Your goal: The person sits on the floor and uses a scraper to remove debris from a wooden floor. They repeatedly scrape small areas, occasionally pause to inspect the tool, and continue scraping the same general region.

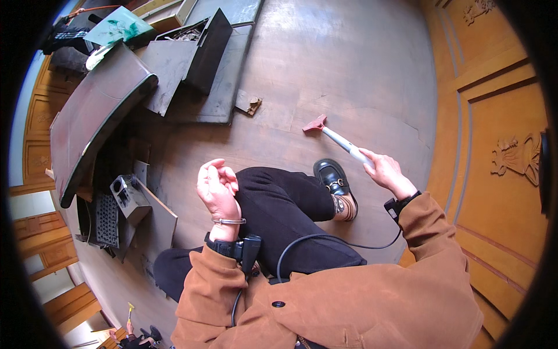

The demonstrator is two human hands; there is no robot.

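My right hand (386, 171) is closed around the pale grey handle of a floor scraper (342, 142). The scraper's red head (314, 124) rests at the wooden floor (331, 83), up and to the left of the hand. Near my bent knee, my left hand (218, 185) is raised with its fingers loosely curled and nothing seen in them. A metal bracelet and a black strapped device sit on the left wrist; another black band is on the right wrist. A black shoe (332, 176) stands between the hands.
Carved wooden wall panels (501, 152) rise at the right. At the left lie a curved tabletop (100, 109), dark boards, an open black box (209, 52) and a keyboard (107, 220). A small broken piece (253, 106) is on the floor. Other people are at upper and lower left, one holding a yellow scraper (130, 310).
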